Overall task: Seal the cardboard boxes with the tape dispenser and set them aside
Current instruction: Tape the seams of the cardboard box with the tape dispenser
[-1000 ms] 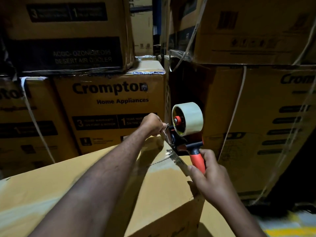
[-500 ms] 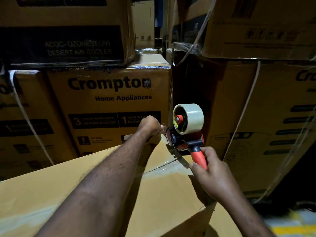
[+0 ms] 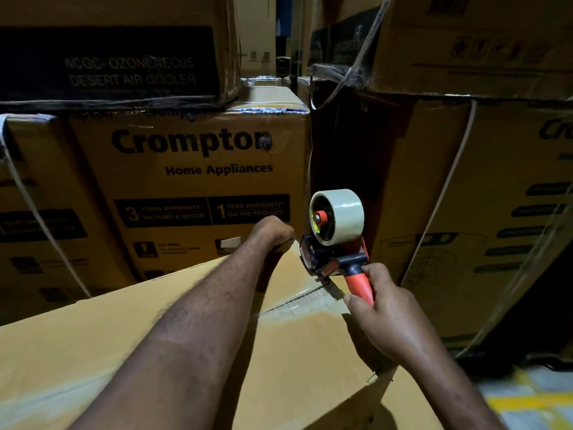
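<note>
A plain cardboard box [image 3: 161, 346] lies in front of me, a clear tape strip [image 3: 305, 301] across its top seam. My right hand [image 3: 390, 318] grips the orange handle of the tape dispenser [image 3: 336, 240], which stands at the box's far right corner with its pale tape roll on top. My left hand [image 3: 273, 229] is curled over the box's far edge just left of the dispenser's mouth, holding the tape end there. Its fingertips are hidden behind the edge.
Stacked printed appliance cartons [image 3: 198, 181] form a wall close behind the box, and more strapped cartons [image 3: 483, 212] tower on the right. Between them runs a narrow dark gap [image 3: 347, 156]. Floor with a yellow line [image 3: 527, 401] shows at lower right.
My left hand has dropped from pinching the tape end in the air down onto the box's far edge. The dispenser has followed it slightly forward and lower.
</note>
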The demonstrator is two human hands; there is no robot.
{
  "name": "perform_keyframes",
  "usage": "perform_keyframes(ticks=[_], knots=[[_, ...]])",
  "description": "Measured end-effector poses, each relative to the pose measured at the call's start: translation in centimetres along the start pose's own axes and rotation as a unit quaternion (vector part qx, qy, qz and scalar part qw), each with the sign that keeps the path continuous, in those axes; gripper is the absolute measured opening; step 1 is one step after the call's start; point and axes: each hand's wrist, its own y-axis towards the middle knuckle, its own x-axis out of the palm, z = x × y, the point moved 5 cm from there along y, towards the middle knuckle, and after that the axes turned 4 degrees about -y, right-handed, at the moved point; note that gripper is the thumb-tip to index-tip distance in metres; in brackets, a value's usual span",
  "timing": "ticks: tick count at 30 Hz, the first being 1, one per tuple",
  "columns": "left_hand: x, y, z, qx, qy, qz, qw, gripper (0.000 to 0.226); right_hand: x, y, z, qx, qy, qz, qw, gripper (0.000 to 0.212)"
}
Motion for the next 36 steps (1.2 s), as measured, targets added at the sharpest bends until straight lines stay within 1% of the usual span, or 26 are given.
perform_keyframes(ticks=[1, 3, 4, 5, 6, 7, 8, 9, 10, 11, 12, 13, 16, 19, 23, 26, 31, 36], knots=[[0.1, -0.1, 0.1, -0.001, 0.014, 0.012, 1.000, 0.017, 0.0, 0.0, 0.0, 0.003, 0.000, -0.001, 1.000, 0.051], [0.2, 0.0, -0.1, -0.012, 0.026, 0.039, 0.999, 0.029, -0.1, 0.0, -0.1, 0.007, 0.002, -0.001, 1.000, 0.049], [0.0, -0.1, -0.1, -0.004, 0.048, 0.053, 0.997, 0.035, -0.2, -0.1, -0.2, 0.007, 0.000, 0.000, 1.000, 0.048], [-0.4, -0.3, 0.2, 0.027, 0.088, 0.077, 0.993, 0.035, -0.3, -0.2, -0.3, 0.007, -0.002, 0.003, 1.000, 0.047], [-0.8, -0.4, 0.8, 0.078, 0.131, 0.103, 0.983, 0.034, -0.3, -0.3, -0.3, 0.006, -0.005, 0.004, 1.000, 0.045], [-1.0, -0.5, 1.3, 0.141, 0.155, 0.112, 0.971, 0.031, -0.3, -0.4, -0.4, 0.005, -0.008, 0.006, 1.000, 0.044], [-0.8, -0.6, 1.7, 0.198, 0.148, 0.090, 0.965, 0.026, -0.3, -0.5, -0.5, 0.004, -0.012, 0.007, 1.000, 0.043], [-0.3, -1.0, 1.9, 0.233, 0.124, 0.030, 0.964, 0.021, -0.3, -0.7, -0.6, 0.003, -0.017, 0.009, 1.000, 0.043], [0.5, -1.2, 1.9, 0.238, 0.109, -0.042, 0.964, 0.021, -0.4, -0.7, -0.7, 0.002, -0.019, 0.011, 1.000, 0.043], [1.3, -1.2, 1.6, 0.223, 0.108, -0.098, 0.964, 0.026, -0.4, -0.7, -0.8, 0.001, -0.020, 0.010, 1.000, 0.043], [1.8, -0.8, 1.2, 0.206, 0.119, -0.129, 0.963, 0.031, -0.4, -0.7, -1.0, 0.002, -0.020, 0.006, 1.000, 0.043], [2.1, -0.7, 1.1, 0.198, 0.130, -0.141, 0.961, 0.034, -0.5, -0.6, -1.1, 0.002, -0.020, 0.002, 1.000, 0.043], [2.1, 0.0, 1.0, 0.196, 0.135, -0.138, 0.961, 0.034, -0.7, -0.5, -1.3, -0.003, -0.016, -0.011, 1.000, 0.040], [2.0, 0.3, 0.9, 0.182, 0.148, -0.119, 0.965, 0.032, -0.9, -0.2, -1.4, 0.001, -0.008, -0.030, 1.000, 0.036], [2.5, 1.0, 0.7, 0.156, 0.194, -0.098, 0.964, 0.034, -2.2, -0.3, -0.2, 0.044, 0.026, -0.066, 0.996, 0.031], [2.6, 1.0, 0.8, 0.144, 0.236, -0.090, 0.957, 0.032, -3.4, -1.8, 1.1, 0.067, 0.051, -0.091, 0.992, 0.031], [2.3, 0.6, 0.8, 0.159, 0.225, -0.078, 0.958, 0.032, -5.0, -6.1, 2.1, 0.071, 0.074, -0.100, 0.990, 0.029], [2.0, 0.8, -0.2, 0.185, 0.201, -0.127, 0.953, 0.035, -5.2, -8.5, 1.9, 0.080, 0.077, -0.096, 0.989, 0.029]])
